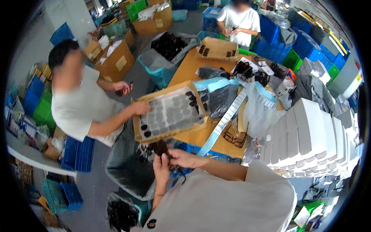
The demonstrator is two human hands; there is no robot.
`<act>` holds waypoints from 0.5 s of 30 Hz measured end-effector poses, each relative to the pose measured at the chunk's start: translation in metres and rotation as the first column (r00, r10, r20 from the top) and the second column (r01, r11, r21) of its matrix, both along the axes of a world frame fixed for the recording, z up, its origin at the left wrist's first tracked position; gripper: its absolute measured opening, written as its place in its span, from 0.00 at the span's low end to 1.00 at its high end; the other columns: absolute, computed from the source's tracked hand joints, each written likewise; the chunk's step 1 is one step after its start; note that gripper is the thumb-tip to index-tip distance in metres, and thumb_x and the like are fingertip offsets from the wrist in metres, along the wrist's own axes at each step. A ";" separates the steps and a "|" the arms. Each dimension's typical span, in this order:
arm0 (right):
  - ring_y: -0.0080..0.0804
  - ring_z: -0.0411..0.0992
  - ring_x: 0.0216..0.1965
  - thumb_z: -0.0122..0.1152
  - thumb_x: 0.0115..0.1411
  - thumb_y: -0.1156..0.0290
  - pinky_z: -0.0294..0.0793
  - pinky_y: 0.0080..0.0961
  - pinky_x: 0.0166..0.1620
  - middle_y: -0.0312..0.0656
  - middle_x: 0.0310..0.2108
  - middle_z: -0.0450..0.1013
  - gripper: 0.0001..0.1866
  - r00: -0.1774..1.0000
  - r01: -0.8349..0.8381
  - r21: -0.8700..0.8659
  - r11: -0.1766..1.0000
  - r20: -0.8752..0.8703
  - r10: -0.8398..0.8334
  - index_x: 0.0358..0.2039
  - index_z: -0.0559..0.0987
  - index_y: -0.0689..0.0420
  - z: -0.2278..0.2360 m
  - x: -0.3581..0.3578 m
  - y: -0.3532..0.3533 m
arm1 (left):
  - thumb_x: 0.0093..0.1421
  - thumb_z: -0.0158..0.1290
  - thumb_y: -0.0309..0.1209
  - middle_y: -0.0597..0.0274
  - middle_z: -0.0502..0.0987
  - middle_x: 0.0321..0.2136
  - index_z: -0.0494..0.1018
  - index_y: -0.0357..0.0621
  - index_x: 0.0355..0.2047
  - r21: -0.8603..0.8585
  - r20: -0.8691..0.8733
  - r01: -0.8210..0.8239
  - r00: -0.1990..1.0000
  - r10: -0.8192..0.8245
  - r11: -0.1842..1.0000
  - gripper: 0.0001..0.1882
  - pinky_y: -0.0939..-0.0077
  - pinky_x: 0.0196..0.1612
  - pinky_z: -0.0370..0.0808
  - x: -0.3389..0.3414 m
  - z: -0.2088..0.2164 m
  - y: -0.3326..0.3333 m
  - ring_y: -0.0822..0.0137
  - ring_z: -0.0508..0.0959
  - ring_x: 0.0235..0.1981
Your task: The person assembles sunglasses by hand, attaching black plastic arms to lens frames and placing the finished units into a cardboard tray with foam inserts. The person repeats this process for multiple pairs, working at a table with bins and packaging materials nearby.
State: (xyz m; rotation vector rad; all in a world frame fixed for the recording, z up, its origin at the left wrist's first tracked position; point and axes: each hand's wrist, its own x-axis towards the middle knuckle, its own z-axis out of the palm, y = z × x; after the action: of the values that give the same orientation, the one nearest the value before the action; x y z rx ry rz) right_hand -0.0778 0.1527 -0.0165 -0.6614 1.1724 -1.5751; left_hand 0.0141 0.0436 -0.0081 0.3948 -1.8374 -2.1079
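Close in front of my shirt, both hands come together on a pair of dark glasses (pixel 160 147). My left hand (pixel 160 165) is closed round its lower part, thumb upward. From the right, my right hand (pixel 181 158) pinches its side, and a thin dark curved piece hangs below. Just beyond is a shallow cardboard tray (pixel 170 135) with a pale liner marked with rows of grey round spots. Dark oval lenses (pixel 192 101) lie along its right side, and two more at its near left corner. A co-worker's hand (pixel 140 108) touches the tray's left edge.
An orange-brown table (pixel 185 73) carries a second tray (pixel 216 42), dark eyeglass frames (pixel 235 138), plastic bags and a pale blue strip (pixel 222 127). Stacked white boxes (pixel 305 131) stand right. A grey-lined bin (pixel 127 166) is left of my hands. Another person works at the far end.
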 end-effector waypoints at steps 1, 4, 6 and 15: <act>0.25 0.72 0.40 0.47 0.59 0.79 0.75 0.28 0.35 0.40 0.38 0.74 0.16 0.937 0.087 0.080 0.993 -0.345 -0.054 0.49 0.71 0.59 -0.025 -0.001 -0.009 | 0.68 0.44 0.33 0.61 0.76 0.41 0.70 0.36 0.51 -0.009 -0.076 -0.090 0.993 0.089 0.996 0.16 0.75 0.41 0.72 -0.002 -0.027 0.000 0.71 0.74 0.38; 0.34 0.71 0.39 0.45 0.60 0.75 0.71 0.31 0.45 0.50 0.39 0.76 0.14 0.784 0.333 0.121 0.935 -0.587 -0.203 0.45 0.74 0.62 -0.030 0.001 -0.008 | 0.68 0.44 0.30 0.60 0.77 0.40 0.70 0.34 0.49 -0.373 -0.057 -0.227 0.973 0.222 0.900 0.14 0.77 0.43 0.71 -0.011 -0.030 0.018 0.72 0.73 0.38; 0.30 0.70 0.41 0.47 0.60 0.77 0.69 0.26 0.46 0.39 0.41 0.73 0.16 0.901 0.241 0.051 0.969 -0.384 -0.204 0.49 0.71 0.61 -0.007 -0.001 0.003 | 0.69 0.44 0.34 0.62 0.77 0.39 0.72 0.34 0.46 -0.102 -0.074 -0.232 0.971 0.225 0.967 0.15 0.78 0.42 0.70 -0.021 -0.035 0.021 0.72 0.74 0.37; 0.32 0.69 0.49 0.59 0.55 0.84 0.69 0.28 0.55 0.40 0.45 0.71 0.24 0.871 0.301 -0.063 0.952 0.424 -0.248 0.53 0.68 0.63 -0.036 -0.012 0.017 | 0.71 0.39 0.40 0.59 0.78 0.35 0.69 0.38 0.41 0.526 -0.065 -0.355 0.889 0.453 0.773 0.17 0.75 0.38 0.75 -0.036 -0.034 0.010 0.71 0.77 0.36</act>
State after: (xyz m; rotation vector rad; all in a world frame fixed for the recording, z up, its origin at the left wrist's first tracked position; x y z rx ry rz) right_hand -0.0901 0.1696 -0.0522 -0.2210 0.8775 -1.9296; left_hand -0.0217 0.0539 -0.0417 0.6249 -0.9571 -2.1843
